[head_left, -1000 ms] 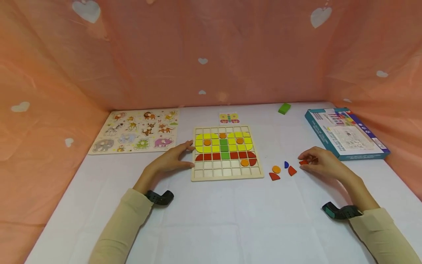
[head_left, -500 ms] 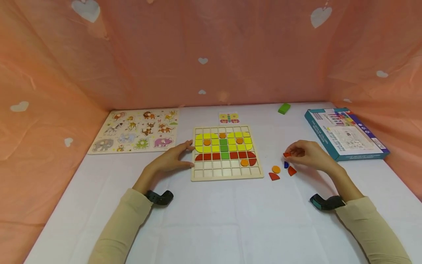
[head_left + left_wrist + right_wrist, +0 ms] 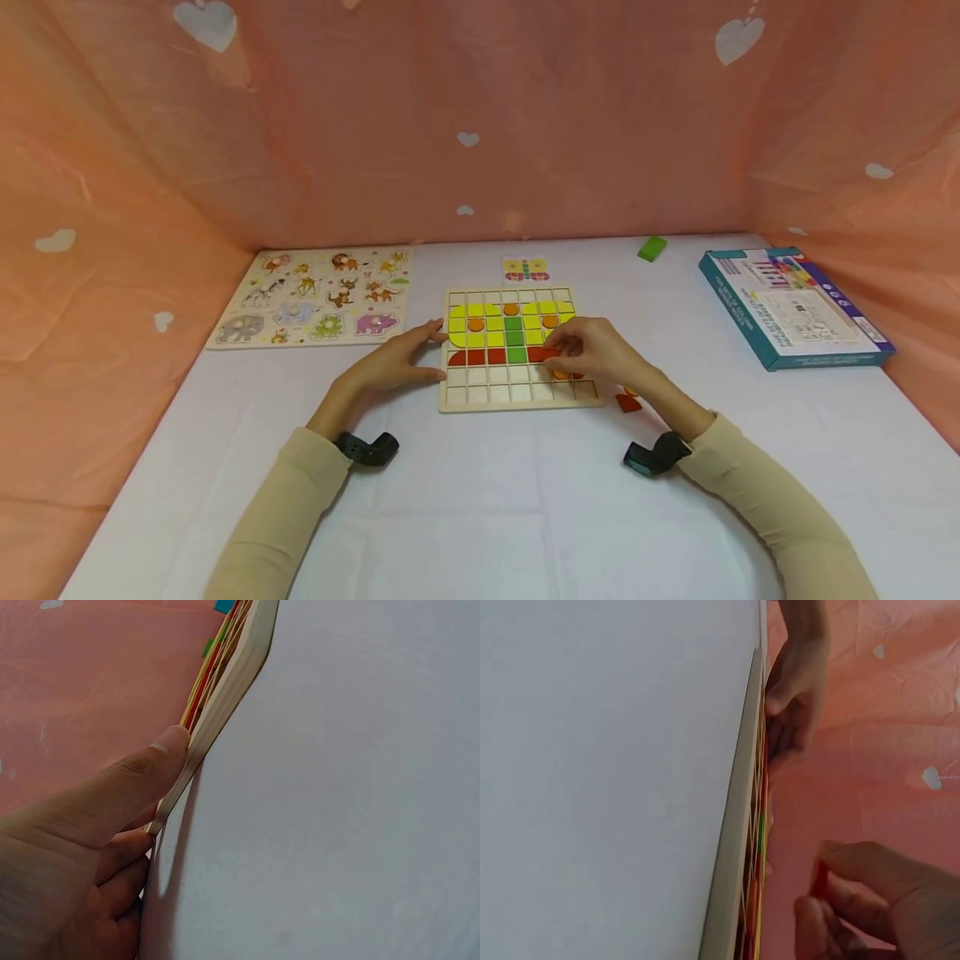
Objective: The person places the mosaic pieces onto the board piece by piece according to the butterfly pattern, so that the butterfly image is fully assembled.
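Note:
A wooden grid board [image 3: 487, 395] lies flat on the white table, with yellow, orange, green and red tiles in its cells. My left hand [image 3: 386, 367] touches the board's left edge, thumb and fingers spread apart; the left wrist view shows the thumb against the board's wooden side [image 3: 232, 694]. Over the board's right part, my right hand [image 3: 592, 350] pinches a red quarter-circle tile [image 3: 820, 880] between thumb and fingers. That hand covers part of the red row. On the table, a red quarter-circle tile [image 3: 628, 404] and a partly hidden orange disc lie beside the right forearm.
A small pattern card [image 3: 527, 270] lies behind the board. At the back left is an animal peg puzzle [image 3: 315, 296]. A green block [image 3: 652, 248] sits at the back, left of a teal-edged box [image 3: 802, 308]. Pink cloth surrounds the table.
My right hand has carried the red quarter-circle tile leftward, from the loose pieces to above the board. Its forearm now hides some of those pieces. My left hand has stayed at the board's edge.

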Available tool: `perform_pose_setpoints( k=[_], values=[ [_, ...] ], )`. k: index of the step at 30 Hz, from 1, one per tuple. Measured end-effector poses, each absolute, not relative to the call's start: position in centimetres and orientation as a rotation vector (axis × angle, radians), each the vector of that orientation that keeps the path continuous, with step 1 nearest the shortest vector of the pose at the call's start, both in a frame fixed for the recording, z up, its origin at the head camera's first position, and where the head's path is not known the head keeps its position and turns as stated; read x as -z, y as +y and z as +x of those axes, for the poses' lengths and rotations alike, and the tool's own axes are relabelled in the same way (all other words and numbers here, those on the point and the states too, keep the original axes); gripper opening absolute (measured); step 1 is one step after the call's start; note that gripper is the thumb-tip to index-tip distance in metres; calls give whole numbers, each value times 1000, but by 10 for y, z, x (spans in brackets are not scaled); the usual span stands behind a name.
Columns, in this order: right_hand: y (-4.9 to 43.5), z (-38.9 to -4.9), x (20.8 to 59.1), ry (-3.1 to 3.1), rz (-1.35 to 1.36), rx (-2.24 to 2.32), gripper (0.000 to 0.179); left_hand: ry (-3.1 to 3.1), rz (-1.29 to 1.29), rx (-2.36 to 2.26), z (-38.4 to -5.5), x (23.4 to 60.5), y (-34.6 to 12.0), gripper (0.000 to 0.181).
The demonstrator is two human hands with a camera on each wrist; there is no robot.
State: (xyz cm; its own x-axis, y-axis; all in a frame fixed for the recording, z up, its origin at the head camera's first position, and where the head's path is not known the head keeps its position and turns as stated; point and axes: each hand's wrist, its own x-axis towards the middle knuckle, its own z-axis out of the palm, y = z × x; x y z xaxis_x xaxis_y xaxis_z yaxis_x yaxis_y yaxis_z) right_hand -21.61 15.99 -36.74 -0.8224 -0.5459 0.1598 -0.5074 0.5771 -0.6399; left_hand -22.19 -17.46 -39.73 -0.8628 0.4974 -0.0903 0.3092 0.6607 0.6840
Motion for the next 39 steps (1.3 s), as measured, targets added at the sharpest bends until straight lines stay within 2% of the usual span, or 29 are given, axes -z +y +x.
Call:
perform_pose_setpoints(
  k=[9, 17, 39],
  values=[
    [151, -219, 385, 2720, -992, 997, 24, 2602, 629, -1003, -222, 396, -175, 69],
    [158, -221, 387, 2684, -1091, 955, 35, 2600, 633, -1007, -222, 397, -174, 67],
    [162, -225, 390, 2638, -1129, 990, 28, 2609, 658, -1009, -223, 398, -175, 68]
  ],
)
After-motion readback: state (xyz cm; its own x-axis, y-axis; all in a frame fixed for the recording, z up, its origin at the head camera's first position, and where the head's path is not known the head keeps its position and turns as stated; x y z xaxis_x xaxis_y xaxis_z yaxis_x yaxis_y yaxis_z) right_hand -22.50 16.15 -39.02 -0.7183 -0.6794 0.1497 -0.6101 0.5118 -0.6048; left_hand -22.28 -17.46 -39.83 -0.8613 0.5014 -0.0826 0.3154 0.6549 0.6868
